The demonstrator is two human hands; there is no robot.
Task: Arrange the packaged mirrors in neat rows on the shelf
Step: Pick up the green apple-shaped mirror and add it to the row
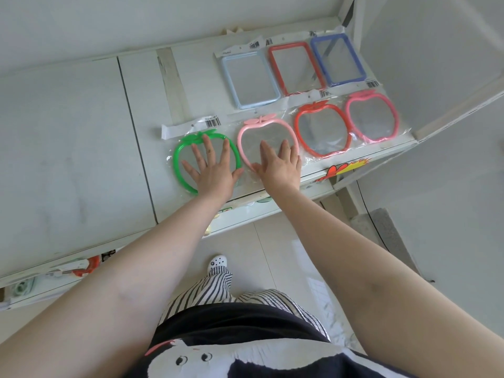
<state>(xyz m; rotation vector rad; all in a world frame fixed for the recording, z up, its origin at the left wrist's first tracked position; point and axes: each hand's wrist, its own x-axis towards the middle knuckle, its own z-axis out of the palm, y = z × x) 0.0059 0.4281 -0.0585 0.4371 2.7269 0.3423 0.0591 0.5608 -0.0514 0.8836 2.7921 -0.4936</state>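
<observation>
Packaged mirrors lie flat on the white shelf (141, 85) in two rows: at the back a pale blue rectangular mirror (250, 79), a red rectangular mirror (296, 67) and a dark blue rectangular mirror (337, 60); nearer the edge a green apple mirror (180, 151), a pale pink apple mirror (263, 132), a red apple mirror (321, 129) and a pink apple mirror (371, 115).

Each looks light but breakable, glass in a thin plastic rim inside a loose clear bag (slippery film, I'd guess, so the bag may slide before the mirror does). The stiff rim seems the safest place to take hold, not the glass or the flimsy header card.

Neither hand grips anything. The left hand (211, 167) rests palm down, fingers spread, on the green one; the right hand (278, 165) lies flat, fingers close together, on the pale pink one. Both mirrors sit directly under the palms, just beside each other near the front edge.
</observation>
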